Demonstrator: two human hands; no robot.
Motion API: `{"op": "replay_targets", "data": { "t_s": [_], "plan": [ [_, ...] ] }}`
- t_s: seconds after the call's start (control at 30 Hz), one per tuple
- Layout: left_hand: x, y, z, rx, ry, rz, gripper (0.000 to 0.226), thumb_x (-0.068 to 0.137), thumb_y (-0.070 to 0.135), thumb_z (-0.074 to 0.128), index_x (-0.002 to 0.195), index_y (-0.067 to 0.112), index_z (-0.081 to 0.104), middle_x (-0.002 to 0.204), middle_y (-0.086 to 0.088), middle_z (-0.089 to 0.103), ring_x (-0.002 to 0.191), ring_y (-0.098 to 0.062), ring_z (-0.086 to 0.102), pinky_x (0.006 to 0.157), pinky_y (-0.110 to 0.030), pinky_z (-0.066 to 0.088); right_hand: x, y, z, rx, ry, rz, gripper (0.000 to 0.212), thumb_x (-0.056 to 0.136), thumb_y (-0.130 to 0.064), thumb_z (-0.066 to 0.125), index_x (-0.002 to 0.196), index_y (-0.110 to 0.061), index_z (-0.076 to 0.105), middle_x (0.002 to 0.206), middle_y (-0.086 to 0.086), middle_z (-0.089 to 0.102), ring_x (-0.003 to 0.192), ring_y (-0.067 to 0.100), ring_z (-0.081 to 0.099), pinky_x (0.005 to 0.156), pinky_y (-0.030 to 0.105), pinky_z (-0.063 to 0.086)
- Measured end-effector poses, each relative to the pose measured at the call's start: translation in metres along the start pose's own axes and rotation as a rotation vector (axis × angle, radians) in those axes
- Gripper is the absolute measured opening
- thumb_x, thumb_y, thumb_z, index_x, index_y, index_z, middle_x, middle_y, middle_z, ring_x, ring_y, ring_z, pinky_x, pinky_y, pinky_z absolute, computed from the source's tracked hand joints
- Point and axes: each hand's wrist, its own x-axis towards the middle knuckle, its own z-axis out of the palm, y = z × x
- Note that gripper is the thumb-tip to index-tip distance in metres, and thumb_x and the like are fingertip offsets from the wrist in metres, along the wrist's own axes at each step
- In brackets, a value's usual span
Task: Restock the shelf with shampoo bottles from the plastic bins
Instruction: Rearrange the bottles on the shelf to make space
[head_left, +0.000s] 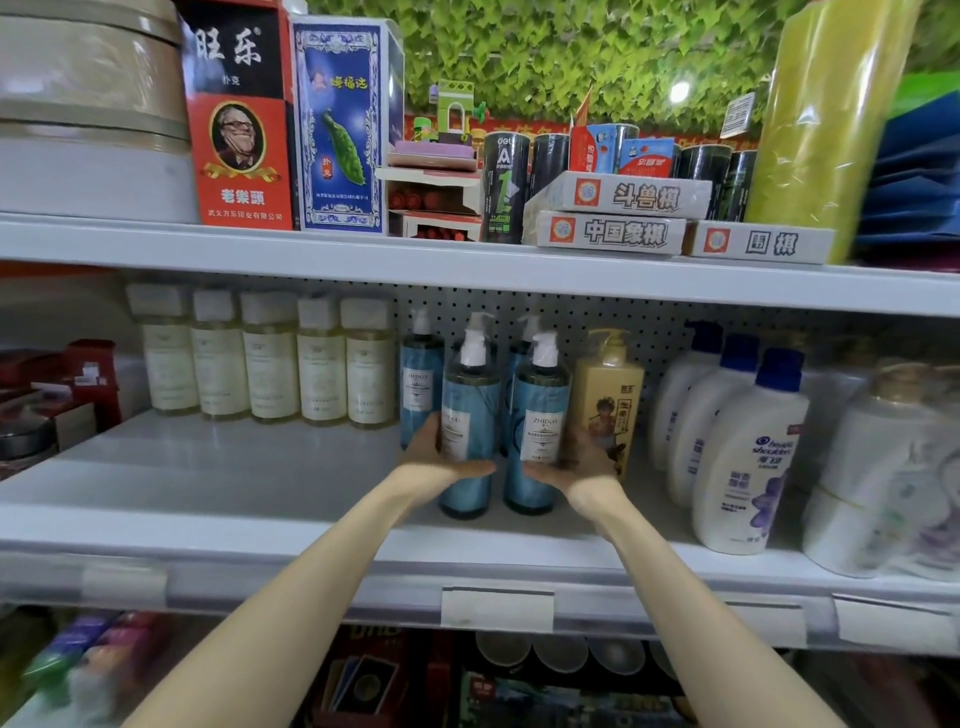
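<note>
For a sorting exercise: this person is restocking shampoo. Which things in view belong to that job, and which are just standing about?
Job: left hand, right hand, left blue pump bottle, right blue pump bottle, shelf.
Standing about: playing-card boxes, chess boxes, yellow roll.

Grey shelf (234, 483), middle tier. Standing directly on it: five pale bottles (270, 358) in a row at ten o'clock; blue pump bottles (470, 395) at twelve; one yellow pump bottle (608, 395) at one; white bottles (743, 457), blue-capped, at three.
</note>
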Motion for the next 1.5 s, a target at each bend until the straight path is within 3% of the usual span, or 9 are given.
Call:
{"op": "replay_targets", "data": {
  "t_s": [0.1, 0.3, 0.4, 0.53, 0.73, 0.93, 1.03, 1.3, 1.5],
  "plan": [
    [-0.001, -0.003, -0.011, -0.005, -0.067, -0.011, 0.075, 0.070, 0.006, 0.081, 0.135, 0.017, 0.046, 0.128, 0.002, 0.061, 0.115, -0.016, 0.059, 0.094, -0.030, 0.048, 0.000, 0.000, -0.001, -0.013, 0.003, 0.006, 0.074, 0.070, -0.016, 0.083, 0.134, -0.019, 0.046, 0.132, 0.003, 0.058, 0.119, 0.023, 0.056, 0.093, 0.029, 0.046],
    [-0.002, 0.001, 0.000, 0.052, 0.064, 0.000, 0.073, 0.069, 0.013, 0.084, 0.131, 0.015, 0.045, 0.123, 0.005, 0.057, 0.113, -0.017, 0.057, 0.093, -0.027, 0.046, 0.001, -0.002, 0.000, -0.029, 0.029, 0.004, 0.073, 0.072, -0.015, 0.082, 0.136, -0.014, 0.047, 0.132, 0.004, 0.059, 0.118, 0.023, 0.057, 0.090, 0.026, 0.045],
    [-0.004, -0.006, -0.009, 0.029, -0.010, -0.022, 0.071, 0.073, 0.004, 0.079, 0.135, 0.015, 0.046, 0.127, 0.003, 0.059, 0.119, -0.020, 0.056, 0.105, -0.038, 0.043, 0.003, 0.000, -0.001, -0.032, 0.013, 0.009, 0.075, 0.071, -0.014, 0.083, 0.137, -0.015, 0.045, 0.135, 0.006, 0.057, 0.120, 0.024, 0.056, 0.097, 0.032, 0.047],
    [-0.003, -0.012, -0.017, 0.050, 0.001, -0.030, 0.082, 0.063, 0.007, 0.085, 0.137, 0.016, 0.049, 0.127, -0.004, 0.063, 0.116, -0.023, 0.060, 0.101, -0.046, 0.047, 0.002, 0.000, -0.001, -0.055, 0.000, 0.024, 0.080, 0.071, -0.013, 0.083, 0.139, -0.015, 0.043, 0.139, 0.005, 0.054, 0.124, 0.024, 0.053, 0.101, 0.035, 0.046],
    [0.009, -0.019, -0.009, 0.081, 0.019, -0.003, 0.096, 0.054, 0.028, 0.087, 0.140, 0.019, 0.044, 0.132, -0.004, 0.059, 0.118, -0.021, 0.058, 0.102, -0.042, 0.047, 0.002, -0.002, -0.001, -0.026, 0.019, 0.017, 0.074, 0.072, -0.007, 0.081, 0.136, -0.011, 0.044, 0.137, 0.008, 0.054, 0.123, 0.025, 0.054, 0.095, 0.030, 0.045],
    [0.008, -0.011, 0.002, 0.112, 0.054, 0.004, 0.079, 0.074, 0.006, 0.079, 0.142, 0.011, 0.040, 0.136, -0.007, 0.055, 0.121, -0.023, 0.055, 0.098, -0.031, 0.045, 0.008, 0.001, 0.000, -0.059, 0.044, 0.026, 0.078, 0.072, -0.012, 0.082, 0.139, -0.014, 0.043, 0.138, 0.006, 0.055, 0.124, 0.026, 0.053, 0.101, 0.037, 0.045],
    [0.010, -0.011, 0.006, 0.129, 0.083, 0.002, 0.077, 0.076, 0.007, 0.078, 0.142, 0.011, 0.038, 0.137, -0.006, 0.054, 0.122, -0.023, 0.053, 0.097, -0.029, 0.044, 0.011, 0.001, 0.001, -0.055, 0.059, 0.040, 0.079, 0.071, -0.013, 0.082, 0.140, -0.015, 0.043, 0.138, 0.006, 0.054, 0.126, 0.027, 0.052, 0.105, 0.043, 0.044],
    [0.013, -0.013, 0.011, 0.116, 0.104, 0.006, 0.078, 0.079, 0.008, 0.075, 0.145, 0.014, 0.035, 0.141, -0.005, 0.050, 0.125, -0.022, 0.051, 0.094, -0.024, 0.040, 0.009, -0.002, 0.003, -0.188, 0.067, 0.051, 0.079, 0.073, -0.018, 0.082, 0.141, -0.016, 0.041, 0.141, 0.005, 0.052, 0.126, 0.027, 0.052, 0.102, 0.036, 0.044],
    [0.016, -0.015, 0.013, 0.068, 0.125, 0.000, 0.080, 0.079, 0.006, 0.074, 0.147, 0.015, 0.033, 0.143, -0.003, 0.048, 0.129, -0.022, 0.048, 0.096, -0.024, 0.039, 0.009, -0.007, 0.008, -0.224, 0.097, 0.050, 0.077, 0.075, -0.017, 0.080, 0.141, -0.012, 0.039, 0.142, 0.009, 0.050, 0.128, 0.029, 0.049, 0.105, 0.039, 0.042]
  ]
}}
